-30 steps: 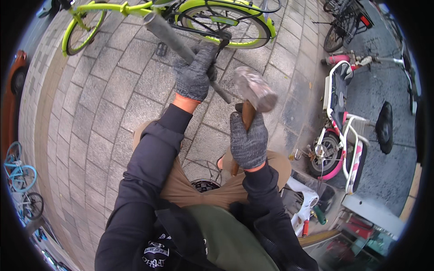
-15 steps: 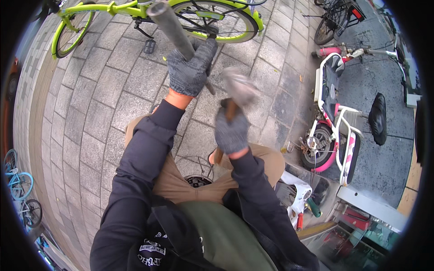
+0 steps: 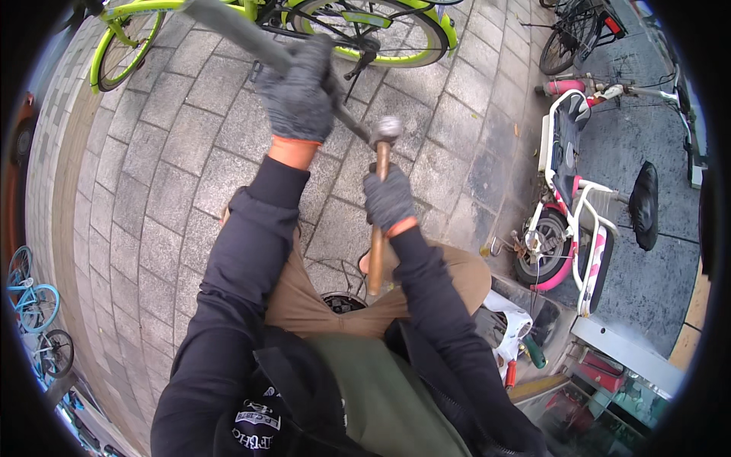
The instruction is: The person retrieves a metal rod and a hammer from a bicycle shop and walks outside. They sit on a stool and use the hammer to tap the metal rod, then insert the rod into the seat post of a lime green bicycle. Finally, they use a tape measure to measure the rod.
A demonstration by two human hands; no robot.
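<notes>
Over the grey paving stones (image 3: pixel 190 145), the left hand (image 3: pixel 298 95), in a grey knit glove, is wrapped tight around a long grey metal bar (image 3: pixel 236 34) that slants from far left down toward the middle. Just to its right and nearer, the right hand (image 3: pixel 388 199), gloved the same way, grips the wooden handle of a hammer (image 3: pixel 378 198), and the steel head sits right up against the lower end of the bar, apparently touching it. The handle runs down toward the person's tan trousers (image 3: pixel 304 297). Beyond both hands a lime-green bicycle (image 3: pixel 358 27) stands across the far side, while a pink and white scooter (image 3: pixel 567 206) is parked off to the right by the kerb.
</notes>
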